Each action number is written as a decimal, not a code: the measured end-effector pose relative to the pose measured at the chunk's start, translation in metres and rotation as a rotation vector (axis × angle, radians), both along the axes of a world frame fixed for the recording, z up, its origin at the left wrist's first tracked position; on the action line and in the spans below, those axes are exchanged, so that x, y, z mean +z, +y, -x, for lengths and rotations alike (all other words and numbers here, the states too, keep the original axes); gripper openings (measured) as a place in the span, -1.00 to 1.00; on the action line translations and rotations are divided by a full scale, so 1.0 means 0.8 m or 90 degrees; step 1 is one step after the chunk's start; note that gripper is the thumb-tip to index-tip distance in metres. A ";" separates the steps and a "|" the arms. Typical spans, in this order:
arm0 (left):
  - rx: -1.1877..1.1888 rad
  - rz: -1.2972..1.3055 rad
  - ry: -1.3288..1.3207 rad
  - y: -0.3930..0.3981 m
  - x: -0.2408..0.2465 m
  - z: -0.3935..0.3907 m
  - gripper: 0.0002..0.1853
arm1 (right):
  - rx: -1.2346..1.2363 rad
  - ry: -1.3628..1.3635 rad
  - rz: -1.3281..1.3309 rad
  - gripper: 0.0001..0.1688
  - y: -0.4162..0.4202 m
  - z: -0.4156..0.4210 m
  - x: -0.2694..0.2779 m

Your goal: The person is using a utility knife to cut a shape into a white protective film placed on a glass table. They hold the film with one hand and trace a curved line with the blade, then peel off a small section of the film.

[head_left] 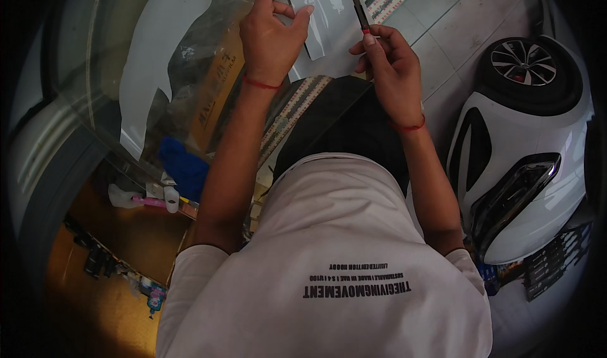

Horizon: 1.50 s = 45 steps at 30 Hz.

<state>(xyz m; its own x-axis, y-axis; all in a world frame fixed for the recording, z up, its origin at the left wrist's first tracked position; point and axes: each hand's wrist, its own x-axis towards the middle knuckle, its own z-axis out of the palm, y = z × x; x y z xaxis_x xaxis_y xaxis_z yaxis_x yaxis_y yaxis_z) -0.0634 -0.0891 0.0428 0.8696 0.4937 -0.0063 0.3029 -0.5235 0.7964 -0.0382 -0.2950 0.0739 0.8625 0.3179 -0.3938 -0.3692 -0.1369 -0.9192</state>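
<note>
A snap-off utility knife [360, 14] with a dark blade is in my right hand [391, 64], its tip pointing up and away from me. My left hand [277, 33] is at a glossy pale strip [315, 35], thumb on or just over its surface and fingers curled at its left edge; whether it pinches the strip is unclear. Beneath the strip lies a larger pale sheet [341, 57]. Another curved white film-like piece [154, 40] rests on the glass tabletop [106, 73] to the left.
A blue cloth [182, 166] and a pink bottle [149, 201] are at lower left. Ruler-like printed strips [296, 114] run along the table near my waist. To the right stands a white car [517, 135] with a black wheel [526, 71]. An orange-brown printed box [218, 92] shows through the glass.
</note>
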 end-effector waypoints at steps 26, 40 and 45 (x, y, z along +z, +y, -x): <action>-0.450 -0.339 -0.080 0.078 0.008 -0.005 -0.48 | 0.246 -0.476 0.332 -0.59 0.033 -0.005 -0.030; -0.575 -0.292 -0.080 0.099 0.010 -0.024 -0.50 | 0.289 -0.473 0.353 -0.58 0.039 -0.010 -0.028; -0.572 -0.321 -0.083 0.100 0.007 -0.020 -0.53 | 0.285 -0.457 0.352 -0.59 0.045 -0.011 -0.025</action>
